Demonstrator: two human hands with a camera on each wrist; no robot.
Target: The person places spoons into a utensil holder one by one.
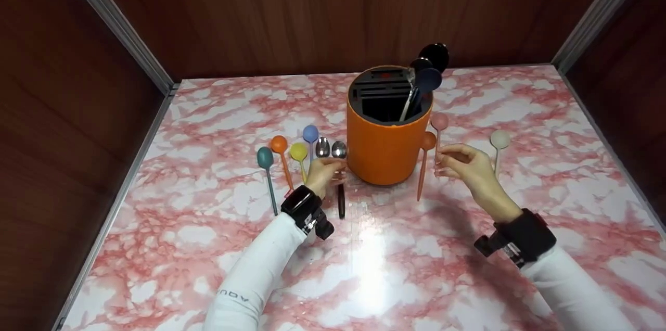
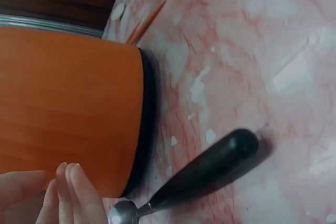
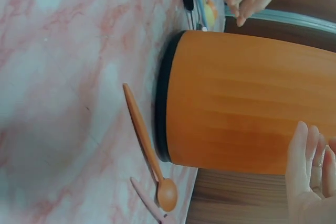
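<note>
An orange utensil holder (image 1: 387, 151) with a black slotted top stands upright. To its left, my left hand (image 1: 325, 176) hovers above metal spoons (image 1: 322, 147), one with a black handle (image 2: 210, 169); its thumb and fingertips are apart with nothing between them. Over on the other side, my right hand (image 1: 468, 167) is raised beside a pink spoon (image 1: 439, 122) and an orange-brown spoon (image 1: 428, 141). Its fingers (image 3: 299, 156) are fairly straight and grip nothing. Dark round-headed utensils (image 1: 429, 79) and a metal-handled piece lean in the holder's open compartment.
Left of the holder lie a teal spoon (image 1: 265, 157), an orange spoon (image 1: 279, 144), a yellow spoon (image 1: 299, 152) and a blue spoon (image 1: 310, 134). A cream spoon (image 1: 500, 139) lies at the right. Wood-grain panels (image 1: 312, 13) enclose the pink marbled table (image 1: 192, 237).
</note>
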